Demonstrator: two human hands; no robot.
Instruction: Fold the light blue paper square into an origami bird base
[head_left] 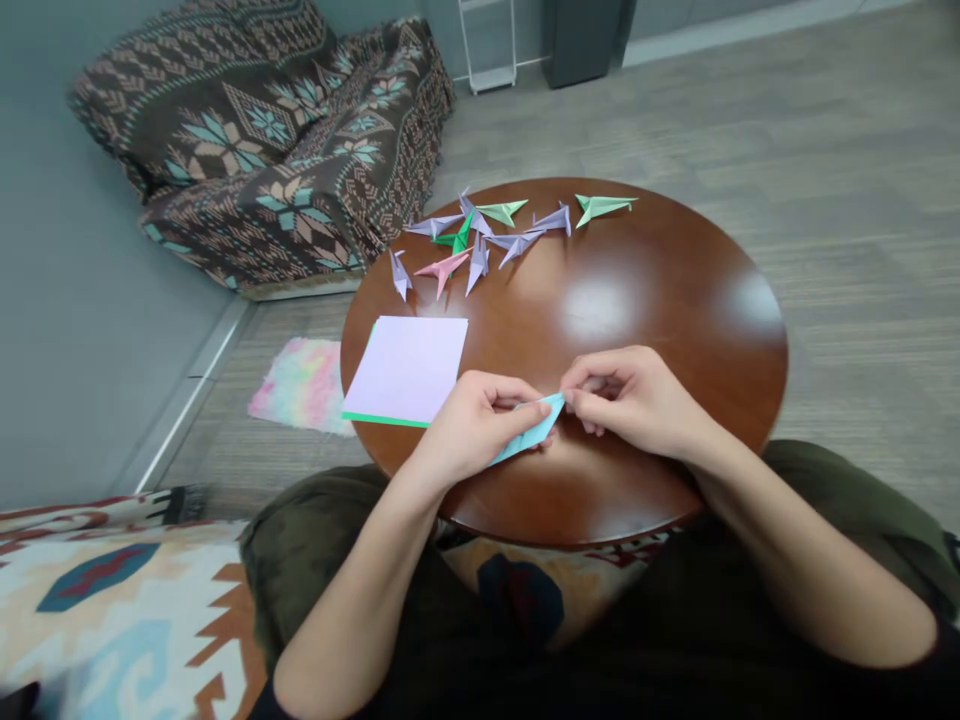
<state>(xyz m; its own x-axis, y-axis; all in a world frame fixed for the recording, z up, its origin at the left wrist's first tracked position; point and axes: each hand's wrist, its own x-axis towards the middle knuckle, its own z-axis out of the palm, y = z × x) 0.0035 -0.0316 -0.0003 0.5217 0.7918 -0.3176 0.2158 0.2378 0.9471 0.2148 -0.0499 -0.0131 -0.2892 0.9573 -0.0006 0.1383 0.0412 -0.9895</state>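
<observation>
A folded light-blue paper [534, 428] lies at the near edge of the round wooden table [660, 290]. My left hand [480, 420] pinches its lower left part with thumb and fingers closed. My right hand [634, 395] pinches its upper right tip, fingers curled together. A stack of square sheets [409, 368], lilac on top with a green one beneath, sits just left of my left hand. Several finished folded paper shapes [487, 235] in lilac, green and pink are scattered along the table's far side.
A patterned brown sofa [270, 130] stands at the back left. A pastel fluffy mat [304, 385] lies on the floor beside the table. A patterned rug or cushion [112, 610] is at the lower left. A white rack [487, 45] and a dark bin [581, 40] stand far behind.
</observation>
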